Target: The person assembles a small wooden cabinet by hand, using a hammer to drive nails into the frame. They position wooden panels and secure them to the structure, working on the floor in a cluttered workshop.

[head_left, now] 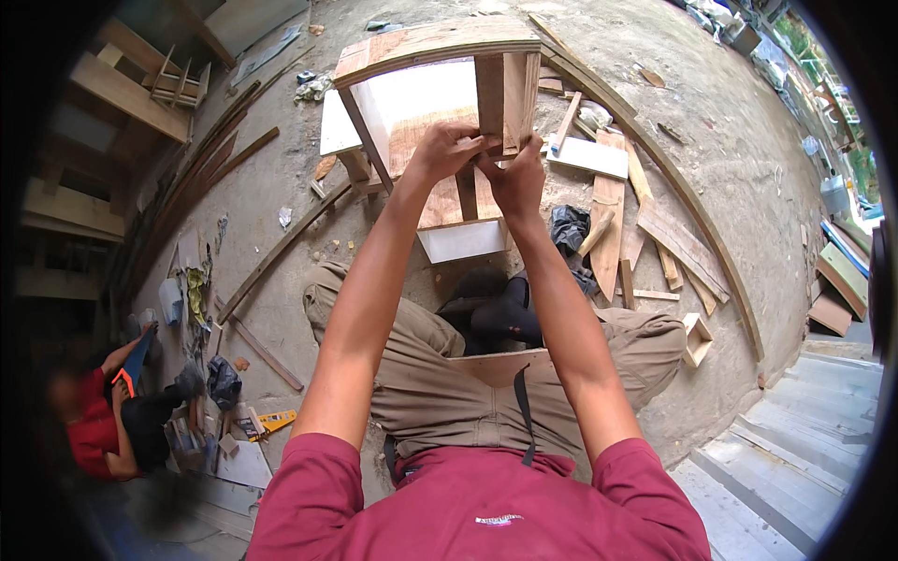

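Observation:
In front of me stands a small open wooden cabinet (440,47) of plywood, with white panels inside. A dark wooden strip (489,89) runs down its front, right of the middle. My left hand (451,150) is closed, with its fingertips pinching at the strip about halfway down. Close beside it, my right hand (514,178) is also closed, thumb toward the strip and fingers by the cabinet's right edge. The hands nearly touch. The strip continues below them, and whatever small piece may lie between the fingertips is hidden.
Wood offcuts (608,201), a white board (587,157) and a black plastic bag (569,227) lie to the right. A long curved-looking batten (692,206) crosses the floor. At left, a person (103,421) holds a handsaw (136,360); a yellow-handled tool (273,423) lies nearby.

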Motion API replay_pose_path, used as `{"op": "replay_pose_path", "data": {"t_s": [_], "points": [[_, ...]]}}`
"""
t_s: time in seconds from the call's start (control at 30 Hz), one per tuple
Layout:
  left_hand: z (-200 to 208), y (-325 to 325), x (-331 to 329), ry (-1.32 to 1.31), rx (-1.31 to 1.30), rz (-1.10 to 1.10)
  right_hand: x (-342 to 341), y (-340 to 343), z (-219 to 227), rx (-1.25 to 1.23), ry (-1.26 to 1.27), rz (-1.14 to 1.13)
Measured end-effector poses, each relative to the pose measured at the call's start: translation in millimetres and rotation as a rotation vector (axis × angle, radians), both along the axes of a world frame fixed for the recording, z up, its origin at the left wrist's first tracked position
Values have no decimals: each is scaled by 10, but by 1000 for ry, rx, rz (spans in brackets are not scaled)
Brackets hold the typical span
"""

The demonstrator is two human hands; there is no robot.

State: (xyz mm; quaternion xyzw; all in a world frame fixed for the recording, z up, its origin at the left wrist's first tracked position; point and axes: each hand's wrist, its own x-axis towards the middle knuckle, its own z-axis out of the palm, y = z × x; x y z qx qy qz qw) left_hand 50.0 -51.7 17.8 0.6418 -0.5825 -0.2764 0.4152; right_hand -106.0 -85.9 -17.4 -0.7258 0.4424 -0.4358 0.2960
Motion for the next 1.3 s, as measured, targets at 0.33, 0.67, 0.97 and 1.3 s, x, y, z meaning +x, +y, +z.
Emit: {"op": "replay_pose_path", "data": {"t_s": [0.33,0.67,0.97,1.3], "points": [[45,22,-7,-98,35,7,-1,-25,-25,-93,-44,10],[-76,7,14,-27,13,34,28,11,63,-3,31,-34],[-59,-10,-9,84,66,16,13,-16,8,-29,-6,-41],[-166,-113,150,232,72,82,-292,-186,-164,169,-177,286]]}}
